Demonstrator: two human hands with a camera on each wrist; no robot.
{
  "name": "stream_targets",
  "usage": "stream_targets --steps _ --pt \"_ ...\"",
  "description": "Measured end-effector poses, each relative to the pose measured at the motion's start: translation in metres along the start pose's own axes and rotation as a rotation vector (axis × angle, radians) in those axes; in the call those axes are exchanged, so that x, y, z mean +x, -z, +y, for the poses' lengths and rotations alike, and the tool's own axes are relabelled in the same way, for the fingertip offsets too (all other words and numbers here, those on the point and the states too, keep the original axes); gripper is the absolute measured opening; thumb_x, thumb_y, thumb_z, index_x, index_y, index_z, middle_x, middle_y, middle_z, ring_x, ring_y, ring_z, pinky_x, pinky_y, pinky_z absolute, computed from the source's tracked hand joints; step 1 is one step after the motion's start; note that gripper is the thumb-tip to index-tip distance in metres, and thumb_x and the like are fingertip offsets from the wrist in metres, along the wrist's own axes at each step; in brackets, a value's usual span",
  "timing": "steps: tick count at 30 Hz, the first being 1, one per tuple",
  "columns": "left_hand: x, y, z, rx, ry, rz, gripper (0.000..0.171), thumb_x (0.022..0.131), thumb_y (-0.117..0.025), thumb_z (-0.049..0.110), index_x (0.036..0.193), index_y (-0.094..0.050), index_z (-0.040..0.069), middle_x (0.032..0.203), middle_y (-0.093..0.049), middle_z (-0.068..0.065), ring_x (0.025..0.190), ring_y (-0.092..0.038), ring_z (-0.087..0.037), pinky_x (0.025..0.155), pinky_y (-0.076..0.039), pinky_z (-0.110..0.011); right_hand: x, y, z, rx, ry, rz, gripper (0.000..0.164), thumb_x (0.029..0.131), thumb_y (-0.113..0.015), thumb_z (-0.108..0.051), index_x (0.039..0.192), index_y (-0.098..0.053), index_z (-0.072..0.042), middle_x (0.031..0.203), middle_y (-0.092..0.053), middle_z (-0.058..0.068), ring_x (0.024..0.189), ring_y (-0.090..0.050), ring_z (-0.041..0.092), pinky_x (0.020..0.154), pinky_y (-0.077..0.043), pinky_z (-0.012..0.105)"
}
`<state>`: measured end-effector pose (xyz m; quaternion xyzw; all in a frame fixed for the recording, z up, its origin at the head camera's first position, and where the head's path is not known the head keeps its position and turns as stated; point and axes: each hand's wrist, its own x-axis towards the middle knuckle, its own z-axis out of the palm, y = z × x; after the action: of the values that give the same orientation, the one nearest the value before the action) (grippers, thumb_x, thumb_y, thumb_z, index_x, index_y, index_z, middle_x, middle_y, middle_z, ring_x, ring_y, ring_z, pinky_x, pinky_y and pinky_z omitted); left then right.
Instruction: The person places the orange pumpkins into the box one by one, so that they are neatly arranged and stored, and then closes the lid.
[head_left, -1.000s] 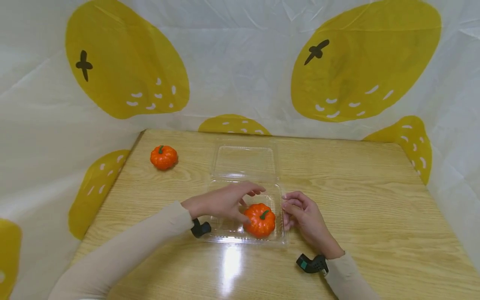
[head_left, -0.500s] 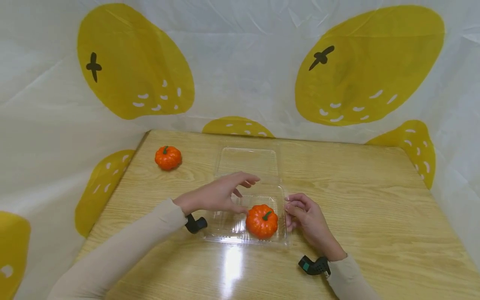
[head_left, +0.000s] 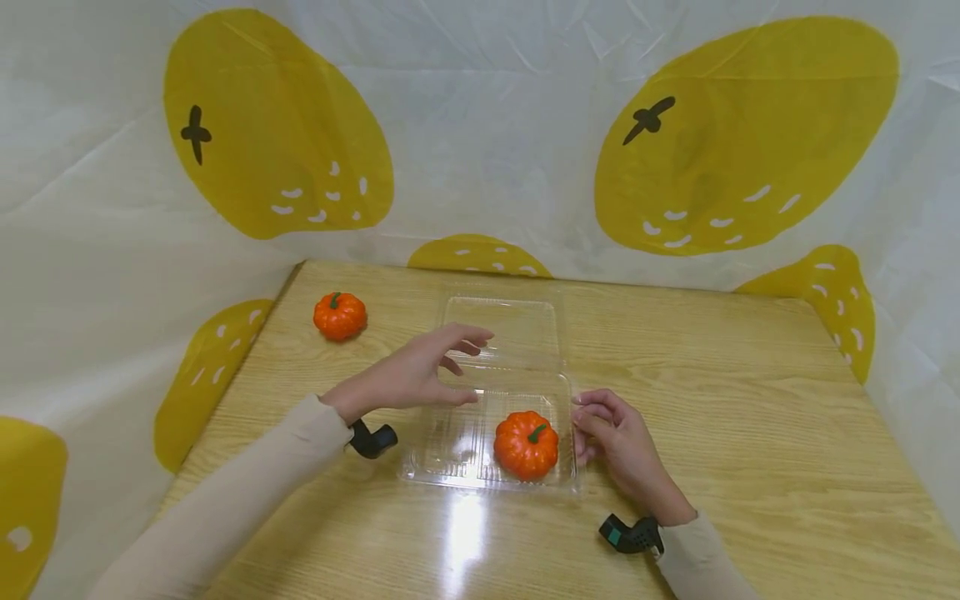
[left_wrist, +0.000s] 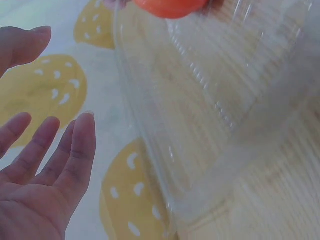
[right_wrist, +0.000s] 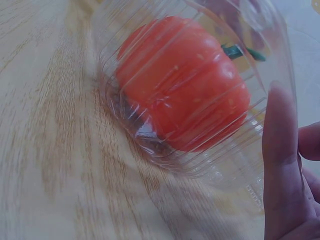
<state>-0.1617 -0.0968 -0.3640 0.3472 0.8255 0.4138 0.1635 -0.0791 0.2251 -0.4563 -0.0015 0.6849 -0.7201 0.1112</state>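
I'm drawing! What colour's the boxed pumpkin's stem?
The stem is green, clearest in the right wrist view.

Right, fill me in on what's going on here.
A person's right hand has its grip on the right edge of a clear plastic clamshell container, its lid folded back. An orange pumpkin sits inside, toward the right. The left hand, holding nothing, is above the container's left part. A second orange pumpkin rests on the table, back left.

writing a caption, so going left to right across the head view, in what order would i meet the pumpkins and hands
Far orange pumpkin outside the clear plastic clamshell, left hand, near orange pumpkin inside the clamshell, right hand.
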Motion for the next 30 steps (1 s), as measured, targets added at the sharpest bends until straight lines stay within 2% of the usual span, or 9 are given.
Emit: stream_targets --steps 14,23,30 --pt "-0.022 0.030 -0.015 0.049 0.045 0.165 0.079 0.084 -0.086 0.015 0.152 -0.046 0.012 0.153 -0.054 -0.010 0.134 -0.059 -0.032 0.099 -0.060 -0.044 0.000 0.000 0.000 0.002 0.007 -0.007 0.028 0.103 -0.063 -0.015 0.122 -0.050 0.002 0.072 -0.066 -0.004 0.057 -0.061 0.011 0.052 -0.059 0.030" --pt "-0.035 0.051 -0.037 0.077 0.139 0.268 0.078 0.086 -0.086 0.023 0.153 -0.045 0.018 0.151 -0.054 -0.008 0.132 -0.060 -0.033 0.101 -0.059 -0.048 0.000 0.000 0.001 0.012 0.011 -0.011 0.026 0.103 -0.063 -0.014 0.121 -0.051 0.000 0.074 -0.067 -0.005 0.056 -0.062 0.011 0.051 -0.059 0.030" --pt "-0.046 0.067 -0.050 0.086 0.197 0.335 0.077 0.087 -0.084 0.022 0.153 -0.044 0.017 0.148 -0.055 -0.009 0.131 -0.060 -0.032 0.100 -0.058 -0.049 0.000 0.001 0.003 0.006 0.020 -0.016 0.023 0.104 -0.062 -0.013 0.120 -0.051 0.000 0.074 -0.067 -0.005 0.056 -0.062 0.010 0.051 -0.059 0.030"
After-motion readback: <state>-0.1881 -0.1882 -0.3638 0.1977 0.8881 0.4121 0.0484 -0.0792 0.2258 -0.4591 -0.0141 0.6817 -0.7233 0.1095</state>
